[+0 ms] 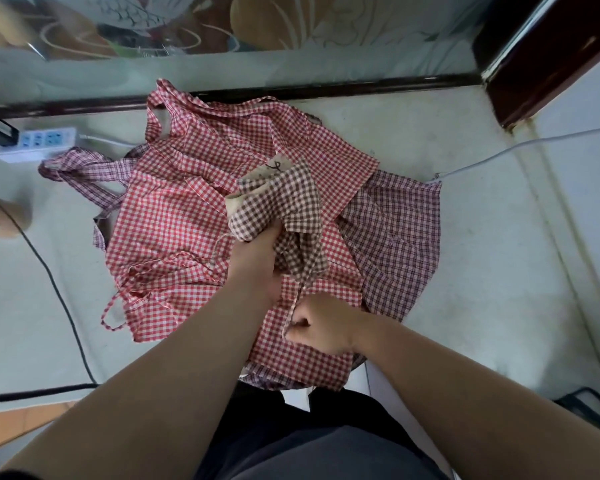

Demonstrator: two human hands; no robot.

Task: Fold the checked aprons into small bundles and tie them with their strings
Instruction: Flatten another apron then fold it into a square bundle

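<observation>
**Both hands on the brown checked apron**

The left hand reached forward over the pile, arm stretched out from the lower left, and its fingers were closed around a bunched fold of the brown checked apron, holding it raised above the cloth below. The right hand sat nearer the body, wrist bent inward, fingers curled into a loose fist that pinched the apron's string; the string ran taut from the bundle down to that fist. Beneath both lay the red checked apron, spread wide on the pale surface, with a purple checked apron showing from under its right edge. A white power strip lay well apart at the left.
</observation>
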